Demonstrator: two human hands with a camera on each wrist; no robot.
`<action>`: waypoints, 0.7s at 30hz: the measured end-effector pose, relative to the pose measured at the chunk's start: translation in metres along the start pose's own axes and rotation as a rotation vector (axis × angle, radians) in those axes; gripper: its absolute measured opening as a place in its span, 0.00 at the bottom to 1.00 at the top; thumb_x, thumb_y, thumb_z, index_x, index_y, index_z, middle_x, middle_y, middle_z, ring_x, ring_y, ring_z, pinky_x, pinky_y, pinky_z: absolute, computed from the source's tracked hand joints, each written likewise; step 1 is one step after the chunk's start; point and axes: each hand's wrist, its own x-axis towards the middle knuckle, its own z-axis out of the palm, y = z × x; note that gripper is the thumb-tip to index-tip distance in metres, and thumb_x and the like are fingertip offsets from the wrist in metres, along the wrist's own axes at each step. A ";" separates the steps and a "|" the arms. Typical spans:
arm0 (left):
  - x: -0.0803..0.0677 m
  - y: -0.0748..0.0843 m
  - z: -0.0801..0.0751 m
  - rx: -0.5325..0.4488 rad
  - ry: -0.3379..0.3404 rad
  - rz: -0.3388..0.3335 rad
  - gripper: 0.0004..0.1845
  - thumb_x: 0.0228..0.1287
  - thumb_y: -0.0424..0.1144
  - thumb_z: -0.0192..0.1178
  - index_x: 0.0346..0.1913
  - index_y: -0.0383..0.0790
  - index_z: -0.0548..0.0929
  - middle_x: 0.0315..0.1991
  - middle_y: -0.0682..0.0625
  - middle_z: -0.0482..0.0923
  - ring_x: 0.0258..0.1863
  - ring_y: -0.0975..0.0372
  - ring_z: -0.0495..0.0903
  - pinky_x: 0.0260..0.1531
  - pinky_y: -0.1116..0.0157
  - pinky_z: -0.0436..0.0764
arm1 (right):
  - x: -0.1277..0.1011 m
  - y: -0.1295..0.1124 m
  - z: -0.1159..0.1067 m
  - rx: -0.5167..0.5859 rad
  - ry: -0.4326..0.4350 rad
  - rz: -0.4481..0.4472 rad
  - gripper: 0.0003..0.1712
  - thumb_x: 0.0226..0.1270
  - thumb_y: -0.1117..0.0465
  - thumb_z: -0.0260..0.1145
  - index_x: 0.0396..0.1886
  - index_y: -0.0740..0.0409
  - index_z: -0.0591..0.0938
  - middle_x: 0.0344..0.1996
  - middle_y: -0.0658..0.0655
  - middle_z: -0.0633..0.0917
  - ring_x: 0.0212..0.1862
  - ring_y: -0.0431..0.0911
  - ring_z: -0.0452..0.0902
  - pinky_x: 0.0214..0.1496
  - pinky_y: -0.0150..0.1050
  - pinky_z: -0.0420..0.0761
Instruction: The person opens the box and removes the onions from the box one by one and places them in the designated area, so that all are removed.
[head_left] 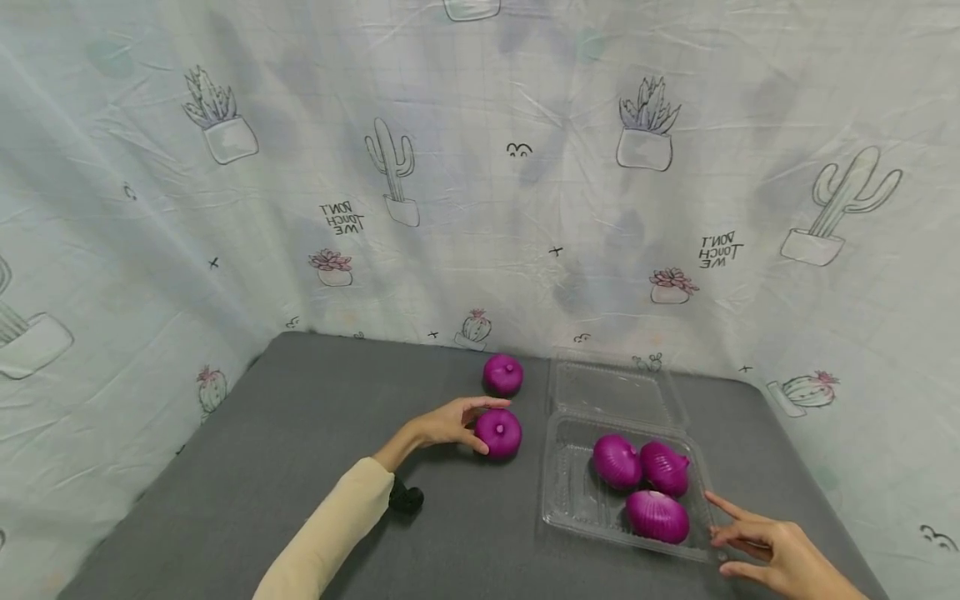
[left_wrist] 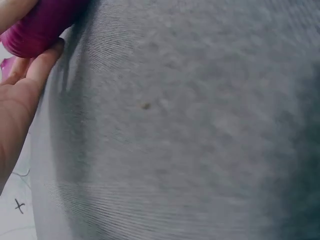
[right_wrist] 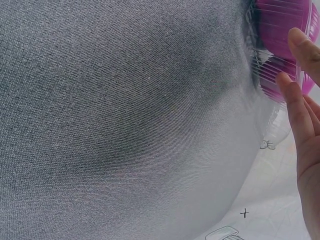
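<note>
My left hand holds an onion between thumb and fingers, left of the clear box; my right hand, loosely spread, is at its right edge. Three onions lie inside; another onion sits behind mine.

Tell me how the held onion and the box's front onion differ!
The held onion is in the left hand; no hand holds the front onion. The held onion is outside the box; the front onion, inside. The held onion looks rounder; the front onion, longer. Both are purple.
</note>
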 end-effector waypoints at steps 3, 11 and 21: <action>-0.001 -0.001 0.001 -0.031 0.006 0.001 0.40 0.50 0.23 0.70 0.67 0.37 0.65 0.68 0.43 0.62 0.64 0.57 0.66 0.61 0.58 0.69 | 0.000 0.000 -0.001 0.003 -0.001 0.007 0.20 0.44 0.76 0.74 0.40 0.61 0.83 0.69 0.39 0.66 0.50 0.33 0.79 0.41 0.25 0.79; -0.004 -0.004 0.006 -0.031 0.045 0.017 0.45 0.48 0.22 0.71 0.70 0.38 0.62 0.67 0.41 0.62 0.62 0.56 0.69 0.58 0.59 0.72 | 0.000 -0.001 -0.001 0.022 -0.008 -0.005 0.20 0.46 0.77 0.73 0.41 0.62 0.82 0.69 0.40 0.65 0.51 0.34 0.79 0.42 0.25 0.79; 0.001 -0.005 0.018 -0.017 0.082 0.046 0.45 0.44 0.20 0.72 0.65 0.39 0.61 0.64 0.41 0.63 0.61 0.56 0.68 0.56 0.61 0.74 | 0.002 -0.001 0.000 -0.019 0.004 -0.026 0.22 0.43 0.78 0.74 0.40 0.60 0.83 0.69 0.40 0.65 0.50 0.33 0.79 0.43 0.23 0.78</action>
